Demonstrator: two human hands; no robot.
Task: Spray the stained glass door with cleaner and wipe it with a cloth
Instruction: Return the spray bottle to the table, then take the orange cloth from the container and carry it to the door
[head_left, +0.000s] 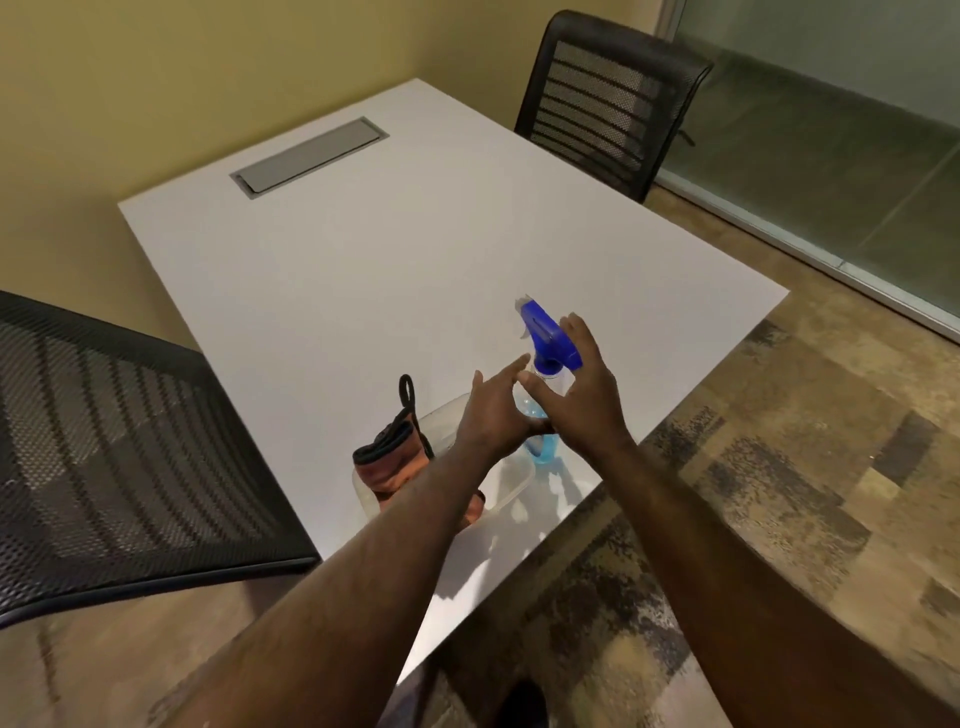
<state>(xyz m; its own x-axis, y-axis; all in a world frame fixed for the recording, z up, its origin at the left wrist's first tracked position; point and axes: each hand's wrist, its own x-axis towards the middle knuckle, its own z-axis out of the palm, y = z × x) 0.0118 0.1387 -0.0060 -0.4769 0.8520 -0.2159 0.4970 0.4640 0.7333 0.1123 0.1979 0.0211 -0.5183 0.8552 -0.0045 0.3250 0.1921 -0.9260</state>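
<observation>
1. The spray bottle (540, 395) stands upright near the lower right edge of the white desk (363, 270), at centre frame; its clear body with blue liquid is mostly hidden behind both hands, and only the blue trigger head shows plainly.
2. The left hand (493, 415) has its fingers spread open beside the bottle; whether they touch it cannot be told.
3. The right hand (582, 395) curves around the bottle's neck, fingers loosely open, not clearly gripping.
4. The orange cloth (400, 462) sits folded in a clear container (514, 483), partly covered by the left forearm.
5. The glass door (831, 156) is cut off at upper right; no stains can be made out.
</observation>
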